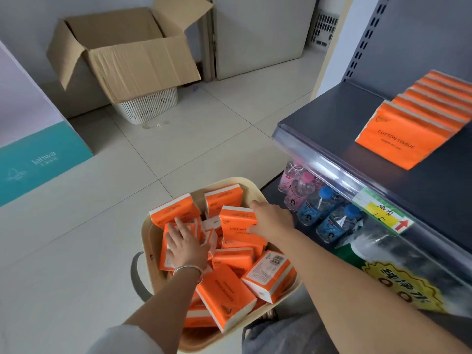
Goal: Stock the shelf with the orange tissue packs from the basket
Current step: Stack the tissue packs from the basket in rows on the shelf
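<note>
A cream basket (150,233) on the floor holds several orange tissue packs in a loose heap. My right hand (270,221) grips the right edge of one upright orange pack (236,222) near the basket's far side. Lower left in the heap, my left hand (187,242), with a silver bracelet on the wrist, lies fingers spread on another orange pack (166,254). On the dark shelf (332,118) at the right stands a row of several orange packs (408,131), leaning back.
Water bottles with blue and pink caps (319,208) lie on the lower shelf just right of the basket. An open cardboard box (127,54) sits on a white slatted bin (150,106) at the back. A teal-and-white panel (38,154) stands at left.
</note>
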`<state>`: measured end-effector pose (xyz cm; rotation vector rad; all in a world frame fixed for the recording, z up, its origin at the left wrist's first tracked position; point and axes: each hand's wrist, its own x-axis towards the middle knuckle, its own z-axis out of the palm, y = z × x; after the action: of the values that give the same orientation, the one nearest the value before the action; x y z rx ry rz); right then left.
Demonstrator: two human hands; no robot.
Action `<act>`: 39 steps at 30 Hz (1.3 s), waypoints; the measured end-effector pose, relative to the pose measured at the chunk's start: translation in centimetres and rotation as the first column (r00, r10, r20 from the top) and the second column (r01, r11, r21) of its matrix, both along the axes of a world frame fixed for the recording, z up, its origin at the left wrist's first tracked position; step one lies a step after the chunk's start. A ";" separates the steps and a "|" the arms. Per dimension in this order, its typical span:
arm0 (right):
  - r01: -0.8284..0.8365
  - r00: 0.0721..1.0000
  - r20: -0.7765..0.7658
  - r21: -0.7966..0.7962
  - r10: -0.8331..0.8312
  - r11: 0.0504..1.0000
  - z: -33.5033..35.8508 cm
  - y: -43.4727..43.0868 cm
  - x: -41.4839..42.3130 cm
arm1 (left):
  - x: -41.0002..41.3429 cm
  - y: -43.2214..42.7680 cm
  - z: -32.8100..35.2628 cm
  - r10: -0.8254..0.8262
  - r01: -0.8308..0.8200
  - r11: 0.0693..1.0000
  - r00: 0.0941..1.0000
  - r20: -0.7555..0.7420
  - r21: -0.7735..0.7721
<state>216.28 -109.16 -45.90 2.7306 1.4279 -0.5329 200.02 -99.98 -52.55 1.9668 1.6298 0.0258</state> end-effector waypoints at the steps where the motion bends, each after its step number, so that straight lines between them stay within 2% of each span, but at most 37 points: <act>1: 0.002 1.000 -0.008 -0.011 -0.002 1.000 -0.1 -0.1 0.2 | -0.5 0.3 -0.3 -0.030 0.030 1.000 0.999 -0.018 0.008; 3: 0.011 1.000 -0.023 -0.030 -0.012 0.999 -0.2 -0.2 0.6 | -1.6 0.9 -0.7 -0.043 0.041 0.999 0.996 -0.073 -0.023; 6: 0.021 0.999 -0.043 -0.025 -0.022 0.999 -0.1 -0.2 0.7 | -1.8 1.4 -0.5 0.067 -0.075 0.988 0.996 -0.059 -0.134; 8: 0.011 0.999 -0.044 -0.006 -0.012 1.000 0.1 -0.1 0.4 | -1.5 1.6 -0.2 0.077 -0.087 0.982 0.995 -0.061 -0.170; 12: 0.003 0.999 -0.049 0.018 -0.002 1.000 0.8 -0.3 -0.1 | -2.2 2.3 0.8 0.063 -0.055 0.980 0.997 0.039 -0.191; 16: 0.081 0.993 -0.088 0.050 -0.076 0.996 1.6 -1.0 -0.3 | -2.7 2.3 3.1 0.094 -0.076 0.987 0.987 0.129 -0.141; 21: 0.234 0.962 -0.187 0.193 -0.198 0.953 4.4 -1.3 -0.5 | -2.0 2.2 8.2 -0.036 0.036 0.999 0.992 0.119 0.000; 23: 0.279 0.952 -0.201 0.271 -0.229 0.921 6.3 -1.6 -0.2 | -0.9 1.9 11.2 -0.088 0.077 0.994 0.983 0.160 0.077; 28: 0.364 0.930 -0.132 0.446 -0.342 0.818 11.9 -4.8 1.6 | 3.8 0.5 17.0 -0.320 0.267 0.940 0.907 0.275 0.214; 32: 0.388 0.908 -0.109 0.582 -0.404 0.715 15.6 -8.7 4.0 | 7.9 -2.2 20.8 -0.482 0.405 0.875 0.773 0.413 0.264; 35: 0.373 0.891 -0.052 0.649 -0.450 0.663 17.5 -11.7 5.7 | 10.4 -4.6 23.2 -0.464 0.419 0.882 0.696 0.547 0.215; 39: 0.376 0.848 0.020 0.680 -0.529 0.629 18.2 -15.2 8.0 | 13.3 -7.2 24.7 -0.401 0.406 0.902 0.661 0.634 0.146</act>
<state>224.29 -124.36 -27.67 3.5841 0.9634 0.3914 213.29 -107.14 -27.83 1.9569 0.7150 0.4832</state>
